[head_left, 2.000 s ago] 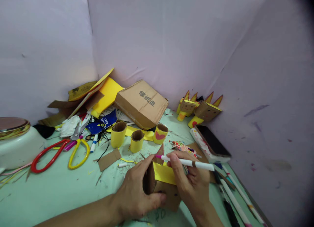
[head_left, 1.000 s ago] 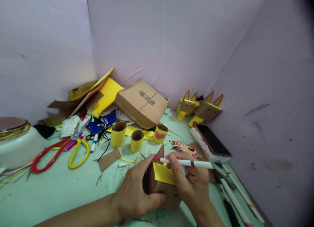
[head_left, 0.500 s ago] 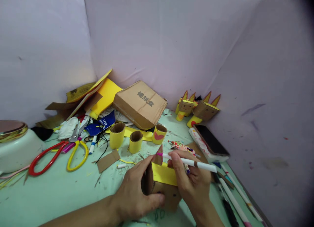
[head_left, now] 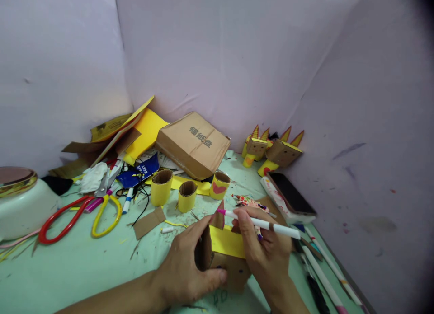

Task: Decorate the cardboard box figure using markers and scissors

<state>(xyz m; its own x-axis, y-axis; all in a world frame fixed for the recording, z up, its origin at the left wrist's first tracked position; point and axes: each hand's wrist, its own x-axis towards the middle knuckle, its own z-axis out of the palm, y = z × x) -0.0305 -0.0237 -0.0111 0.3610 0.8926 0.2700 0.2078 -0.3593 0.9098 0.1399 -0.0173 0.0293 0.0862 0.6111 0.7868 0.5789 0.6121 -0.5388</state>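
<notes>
My left hand (head_left: 188,266) grips a small brown cardboard box figure (head_left: 233,271) with a yellow paper top, steadying it on the green table (head_left: 68,269). My right hand (head_left: 266,250) holds a white marker (head_left: 261,223) with a pink tip. The tip touches the pointed cardboard ear (head_left: 219,217) standing on the box's far left corner. Three short yellow-wrapped cardboard tubes (head_left: 162,186) stand just beyond, one with a pink heart.
Red and yellow scissors (head_left: 81,212) lie left, beside a white pot (head_left: 20,201). A cardboard carton (head_left: 193,144) and yellow sheets are piled at the back. Two finished box figures (head_left: 271,151) lean in the corner. A phone (head_left: 291,193) and several markers lie right.
The marker tip has shifted slightly along the cardboard ear while my left hand kept its grip on the box. The view drifted a little.
</notes>
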